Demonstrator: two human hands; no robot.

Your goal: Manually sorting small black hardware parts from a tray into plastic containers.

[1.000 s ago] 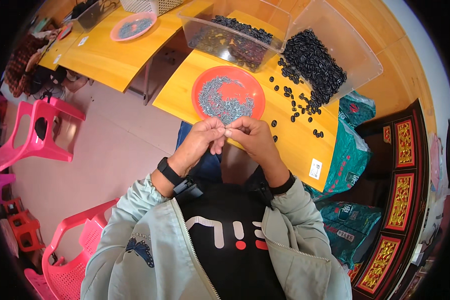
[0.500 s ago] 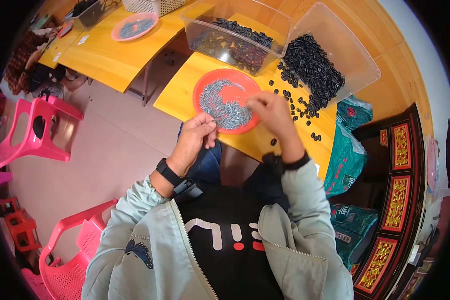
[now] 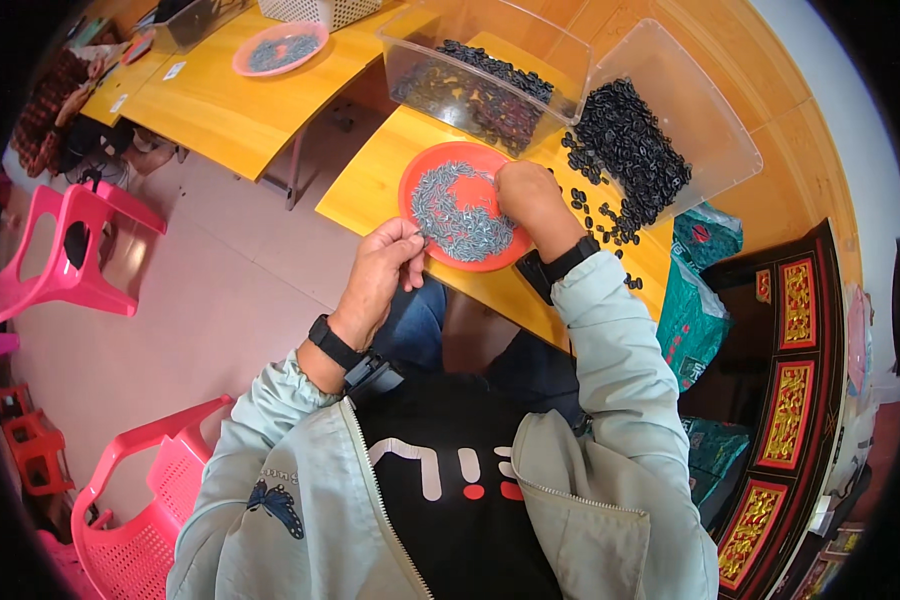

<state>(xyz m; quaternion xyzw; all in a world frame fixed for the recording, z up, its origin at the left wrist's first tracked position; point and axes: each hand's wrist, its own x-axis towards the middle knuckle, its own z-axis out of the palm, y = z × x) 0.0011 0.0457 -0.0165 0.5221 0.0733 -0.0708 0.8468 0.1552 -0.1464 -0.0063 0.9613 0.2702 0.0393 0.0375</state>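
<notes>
An orange plate [image 3: 425,166] heaped with small grey metal pieces [image 3: 455,212] sits on the yellow table [image 3: 370,190] in front of me. My right hand [image 3: 530,198] rests on the plate's right side, fingers curled down into the grey pieces; what it grips is hidden. My left hand [image 3: 382,268] hovers just off the plate's lower left rim, fingers pinched together, whether on something small I cannot tell. Loose black beads [image 3: 602,215] lie on the table right of my right hand.
Two clear plastic bins stand behind the plate: one [image 3: 490,55] with dark pieces, one tipped [image 3: 670,100] spilling black beads. A second yellow table [image 3: 230,100] holds a pink plate [image 3: 280,48]. Pink plastic chairs [image 3: 65,250] stand at left, green bags [image 3: 695,300] at right.
My hands, joined in front of me a second ago, have separated. The right hand reached forward onto the orange plate. The left hand moved up toward the plate's rim.
</notes>
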